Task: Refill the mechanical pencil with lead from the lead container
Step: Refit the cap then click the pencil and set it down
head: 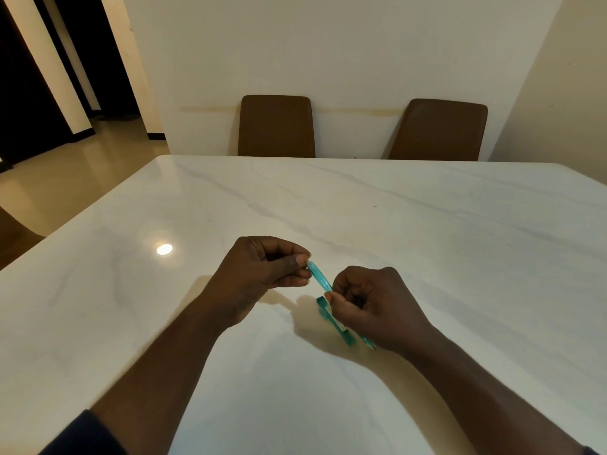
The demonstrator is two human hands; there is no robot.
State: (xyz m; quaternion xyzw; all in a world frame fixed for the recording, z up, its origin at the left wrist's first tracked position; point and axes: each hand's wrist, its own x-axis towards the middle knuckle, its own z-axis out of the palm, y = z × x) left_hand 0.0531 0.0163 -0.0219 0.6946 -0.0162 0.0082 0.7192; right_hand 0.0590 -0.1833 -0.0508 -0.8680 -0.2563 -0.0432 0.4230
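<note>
A translucent teal mechanical pencil (318,274) slants between my two hands, just above the white marble table (427,244). My left hand (262,267) pinches its upper end between thumb and fingertips. My right hand (371,303) is closed around the middle of the barrel, and the pencil's lower tip (370,345) pokes out below the palm. A flat teal lead container (340,328) with a small label lies on the table under my right hand, partly hidden by it. I cannot tell whether the container is open.
Two brown chairs (276,126) (438,131) stand at the table's far edge against the wall. A lamp's reflection (164,249) shines on the tabletop left of my hands. The table's left edge drops to a tiled floor (65,178).
</note>
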